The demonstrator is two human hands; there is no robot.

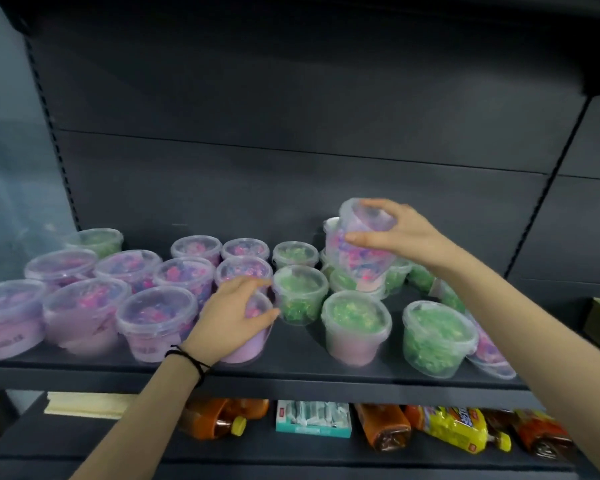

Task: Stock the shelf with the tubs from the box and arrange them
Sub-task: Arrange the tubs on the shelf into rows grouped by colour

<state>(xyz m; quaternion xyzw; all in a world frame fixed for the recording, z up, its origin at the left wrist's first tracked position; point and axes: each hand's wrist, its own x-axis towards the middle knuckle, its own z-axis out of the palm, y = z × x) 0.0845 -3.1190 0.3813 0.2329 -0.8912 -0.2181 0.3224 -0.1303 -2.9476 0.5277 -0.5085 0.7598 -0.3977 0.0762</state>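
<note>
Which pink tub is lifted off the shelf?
The tilted pink tub gripped by the right hand, raised above the green tubs at the right rear. The other pink tubs rest on the shelf, including the front pink tub in the left hand.

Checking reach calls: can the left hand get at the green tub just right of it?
Probably yes: the left hand holds a pink tub right beside that green tub, nothing between; it must let go first.

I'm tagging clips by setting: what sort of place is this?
Most likely a shop aisle: dark metal shelving with slotted uprights, rows of clear lidded tubs, and bottled drinks and a yellow snack bag on the shelf below.
</note>
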